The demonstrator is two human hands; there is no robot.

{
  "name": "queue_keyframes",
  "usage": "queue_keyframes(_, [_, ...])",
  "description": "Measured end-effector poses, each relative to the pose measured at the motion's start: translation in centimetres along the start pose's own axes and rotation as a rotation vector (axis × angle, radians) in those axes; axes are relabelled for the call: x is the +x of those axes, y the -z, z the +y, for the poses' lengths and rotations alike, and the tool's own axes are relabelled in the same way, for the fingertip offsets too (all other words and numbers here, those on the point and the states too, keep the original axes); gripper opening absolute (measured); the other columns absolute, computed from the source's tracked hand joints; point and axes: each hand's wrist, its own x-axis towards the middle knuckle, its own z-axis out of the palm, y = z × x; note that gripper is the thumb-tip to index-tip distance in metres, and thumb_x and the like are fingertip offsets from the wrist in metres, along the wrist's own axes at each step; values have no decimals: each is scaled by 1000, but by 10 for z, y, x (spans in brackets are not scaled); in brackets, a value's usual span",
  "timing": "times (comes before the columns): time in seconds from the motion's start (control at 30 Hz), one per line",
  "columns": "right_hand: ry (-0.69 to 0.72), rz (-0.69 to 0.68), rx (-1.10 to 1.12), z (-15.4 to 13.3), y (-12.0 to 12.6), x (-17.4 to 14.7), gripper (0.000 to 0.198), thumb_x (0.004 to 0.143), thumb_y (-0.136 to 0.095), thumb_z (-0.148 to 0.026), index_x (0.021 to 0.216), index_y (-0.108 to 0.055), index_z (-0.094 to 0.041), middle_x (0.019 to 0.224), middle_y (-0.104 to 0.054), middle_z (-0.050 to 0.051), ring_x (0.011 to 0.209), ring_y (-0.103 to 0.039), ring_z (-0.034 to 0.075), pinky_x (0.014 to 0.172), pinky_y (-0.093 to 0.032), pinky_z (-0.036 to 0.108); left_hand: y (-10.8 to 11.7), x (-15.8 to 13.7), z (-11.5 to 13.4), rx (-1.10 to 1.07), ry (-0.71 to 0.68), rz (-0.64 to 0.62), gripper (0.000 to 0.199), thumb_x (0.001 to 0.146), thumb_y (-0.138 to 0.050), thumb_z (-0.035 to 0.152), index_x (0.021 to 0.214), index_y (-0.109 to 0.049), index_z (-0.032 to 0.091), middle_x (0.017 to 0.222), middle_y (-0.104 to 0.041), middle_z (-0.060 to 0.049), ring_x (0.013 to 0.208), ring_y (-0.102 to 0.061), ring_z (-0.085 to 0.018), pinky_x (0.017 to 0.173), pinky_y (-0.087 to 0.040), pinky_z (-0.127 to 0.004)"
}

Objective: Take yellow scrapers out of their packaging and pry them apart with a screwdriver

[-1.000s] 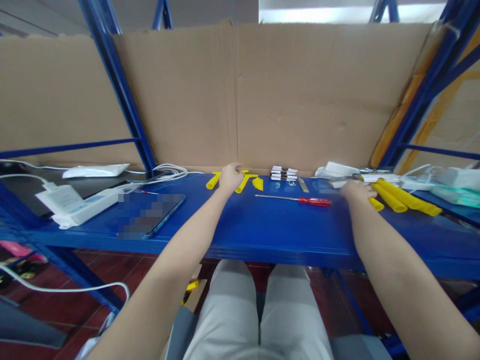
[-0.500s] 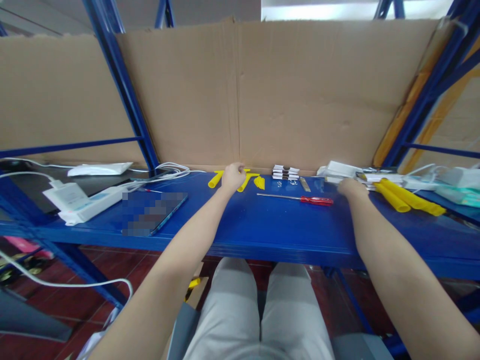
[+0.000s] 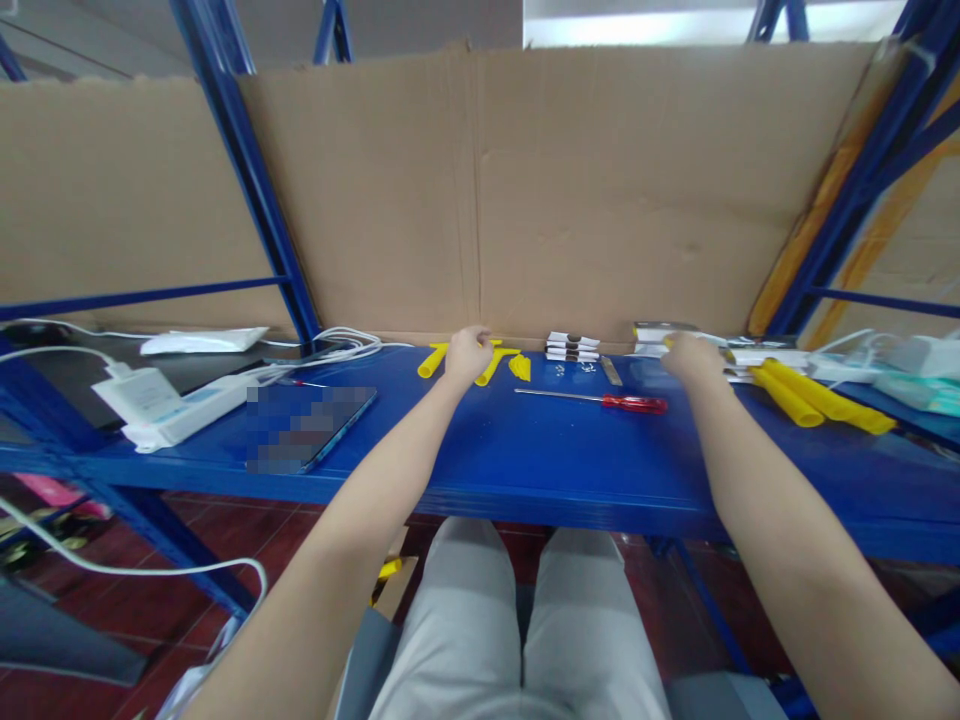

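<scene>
My left hand [image 3: 469,353] rests at the back of the blue shelf, its fingers curled among yellow T-shaped handles [image 3: 493,366]. What it pinches, if anything, is hidden behind the knuckles. On the right, my right hand [image 3: 694,358] has its fingers closed at the edge of a flat white box [image 3: 651,345] with a dark top; the fingertips are partly hidden. Between the hands lie a red-handled screwdriver [image 3: 634,404], a yellow piece [image 3: 520,367], a stack of small white boxes [image 3: 571,347], tiny metal parts [image 3: 586,368] and a thin metal strip [image 3: 610,371].
A tablet-like device [image 3: 337,425], a power strip [image 3: 187,410] with a white charger [image 3: 139,392] and coiled white cables [image 3: 349,345] lie to the left. At right are yellow tubes [image 3: 821,395] and white packages. A cardboard panel [image 3: 600,190] stands behind the blue shelf [image 3: 510,455].
My right hand has shifted slightly left and back, and the white box beside it now lies flatter with its dark top showing. My left hand has stayed in place.
</scene>
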Motion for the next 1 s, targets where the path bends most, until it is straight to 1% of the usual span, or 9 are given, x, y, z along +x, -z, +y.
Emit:
queue_keyframes(0.03, [-19, 10, 0, -6, 6, -4, 45, 82, -49, -17, 125, -61, -14, 123, -59, 23, 115, -57, 34, 89, -47, 47, 0, 0, 0, -23, 5, 3, 30, 81, -52, 6, 103, -72, 11, 105, -73, -10, 100, -67, -20, 91, -48, -27])
queue_keyframes(0.1, [20, 38, 26, -18, 15, -11, 46, 83, -47, -17, 128, -60, -16, 124, -58, 23, 116, -56, 34, 89, -47, 47, 0, 0, 1, -73, 9, 10, 30, 80, -53, 5, 102, -72, 11, 104, -73, -10, 98, -67, -20, 90, -49, -28])
queue_keyframes(0.2, [143, 72, 105, -36, 22, -19, 47, 84, -47, -18, 130, -58, -17, 121, -61, 22, 110, -59, 33, 87, -47, 45, -2, 0, 3, -157, -15, 2, 29, 80, -54, 6, 103, -72, 10, 104, -73, -11, 97, -67, -20, 90, -49, -28])
queue_keyframes(0.33, [332, 102, 187, -60, 18, -28, 49, 83, -50, -22, 131, -57, -15, 113, -65, 18, 104, -61, 30, 87, -47, 41, -4, -1, 7, -323, -11, -64, 26, 82, -58, 15, 105, -71, 11, 104, -72, -12, 97, -66, -21, 90, -49, -32])
queue_keyframes(0.4, [434, 116, 228, -73, 15, -36, 50, 84, -47, -19, 133, -55, -15, 114, -65, 18, 102, -61, 29, 87, -47, 41, -4, -3, 11, -479, 40, -130, 30, 82, -63, 21, 110, -69, 12, 112, -70, -14, 99, -65, -22, 84, -51, -30])
queue_keyframes(0.53, [577, 77, 279, -98, 10, -58, 50, 86, -43, -16, 135, -54, -18, 115, -64, 17, 105, -61, 29, 90, -46, 42, -6, -9, 20, -755, 181, -317, 42, 85, -61, 34, 123, -62, 15, 134, -57, -16, 94, -66, -23, 56, -51, -22])
queue_keyframes(0.67, [671, 41, 326, -112, 8, -75, 49, 88, -42, -15, 136, -53, -16, 119, -62, 19, 109, -59, 30, 94, -44, 42, -13, -15, 29, -896, 218, -431, 33, 88, -58, 32, 115, -65, 15, 126, -62, -16, 87, -67, -21, 50, -49, -20])
queue_keyframes(0.8, [705, 63, 362, -117, 11, -84, 48, 89, -42, -16, 137, -51, -17, 116, -62, 18, 107, -60, 30, 93, -45, 44, -19, -19, 36, -1010, 264, -412, 22, 86, -61, 23, 104, -67, 13, 113, -68, -15, 80, -67, -18, 55, -50, -21])
queue_keyframes(1.0, [801, 109, 366, -122, 13, -95, 48, 88, -42, -14, 136, -50, -18, 114, -61, 16, 110, -58, 31, 93, -46, 45, -16, -21, 43, -1215, 394, -283, 12, 88, -57, 17, 89, -67, 10, 94, -73, -12, 69, -68, -14, 57, -50, -20])
